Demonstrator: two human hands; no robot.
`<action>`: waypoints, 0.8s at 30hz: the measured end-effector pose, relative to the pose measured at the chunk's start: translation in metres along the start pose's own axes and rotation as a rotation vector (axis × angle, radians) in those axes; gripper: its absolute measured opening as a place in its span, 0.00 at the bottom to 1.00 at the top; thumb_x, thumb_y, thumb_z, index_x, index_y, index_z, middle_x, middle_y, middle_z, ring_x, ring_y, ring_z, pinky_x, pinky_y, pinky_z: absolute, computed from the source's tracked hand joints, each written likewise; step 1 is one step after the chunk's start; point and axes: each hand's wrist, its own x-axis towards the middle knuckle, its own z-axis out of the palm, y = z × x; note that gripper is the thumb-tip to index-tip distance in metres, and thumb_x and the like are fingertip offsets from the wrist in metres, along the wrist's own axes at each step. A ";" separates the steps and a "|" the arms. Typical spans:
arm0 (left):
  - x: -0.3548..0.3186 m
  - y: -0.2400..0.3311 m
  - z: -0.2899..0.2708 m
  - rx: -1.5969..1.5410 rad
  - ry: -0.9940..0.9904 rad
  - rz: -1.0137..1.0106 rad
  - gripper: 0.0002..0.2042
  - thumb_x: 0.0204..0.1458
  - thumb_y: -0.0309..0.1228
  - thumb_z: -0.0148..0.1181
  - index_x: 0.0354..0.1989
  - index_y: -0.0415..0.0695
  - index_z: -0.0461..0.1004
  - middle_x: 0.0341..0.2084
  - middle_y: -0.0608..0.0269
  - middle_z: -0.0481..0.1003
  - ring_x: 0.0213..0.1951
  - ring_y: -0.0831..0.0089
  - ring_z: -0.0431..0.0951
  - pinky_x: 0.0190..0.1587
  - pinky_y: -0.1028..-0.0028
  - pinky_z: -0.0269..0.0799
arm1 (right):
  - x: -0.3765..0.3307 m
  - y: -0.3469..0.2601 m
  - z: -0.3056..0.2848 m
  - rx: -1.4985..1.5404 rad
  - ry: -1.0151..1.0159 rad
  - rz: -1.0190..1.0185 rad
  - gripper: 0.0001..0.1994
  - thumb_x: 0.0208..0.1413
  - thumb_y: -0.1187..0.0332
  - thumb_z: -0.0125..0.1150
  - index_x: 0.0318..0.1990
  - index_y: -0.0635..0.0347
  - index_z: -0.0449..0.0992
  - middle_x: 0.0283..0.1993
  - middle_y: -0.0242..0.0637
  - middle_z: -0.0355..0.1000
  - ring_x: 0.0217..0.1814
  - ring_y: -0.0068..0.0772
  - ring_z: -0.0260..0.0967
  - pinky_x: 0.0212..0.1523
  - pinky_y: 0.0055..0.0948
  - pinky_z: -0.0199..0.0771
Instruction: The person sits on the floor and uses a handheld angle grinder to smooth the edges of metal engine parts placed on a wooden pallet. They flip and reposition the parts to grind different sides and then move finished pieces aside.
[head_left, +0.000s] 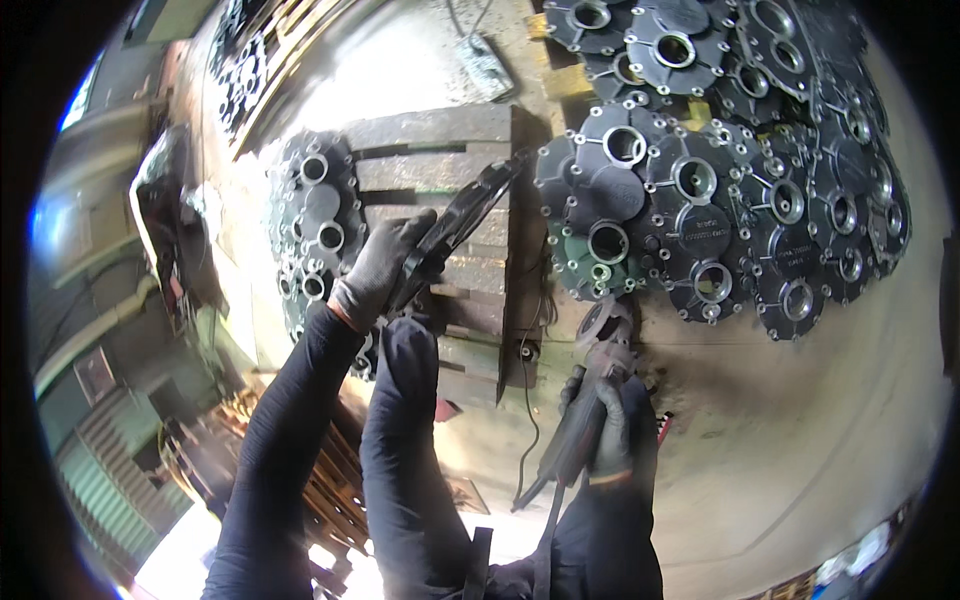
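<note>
Left hand (385,265), in a grey knit glove, is clamped on the edge of a flat dark cast-metal cover (462,225), tilted up on edge over a rough wooden pallet (440,150). Right hand (605,425) is wrapped around an angle grinder (590,400), disc end near the floor. Piles of round, bolt-holed black castings (720,190) sit just right of the pallet, more castings (315,220) on its left.

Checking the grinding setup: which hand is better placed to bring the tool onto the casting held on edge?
Right. The right hand already grips the angle grinder; the left hand holds the dark casting upright over the wooden pallet.
</note>
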 end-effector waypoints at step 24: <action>-0.249 -0.316 0.263 0.474 0.159 -0.358 0.15 0.71 0.42 0.53 0.53 0.45 0.76 0.42 0.42 0.84 0.50 0.45 0.84 0.61 0.50 0.72 | -0.022 0.074 0.000 -0.382 -0.221 0.100 0.33 0.62 0.52 0.69 0.67 0.63 0.67 0.51 0.37 0.73 0.49 0.30 0.76 0.50 0.30 0.81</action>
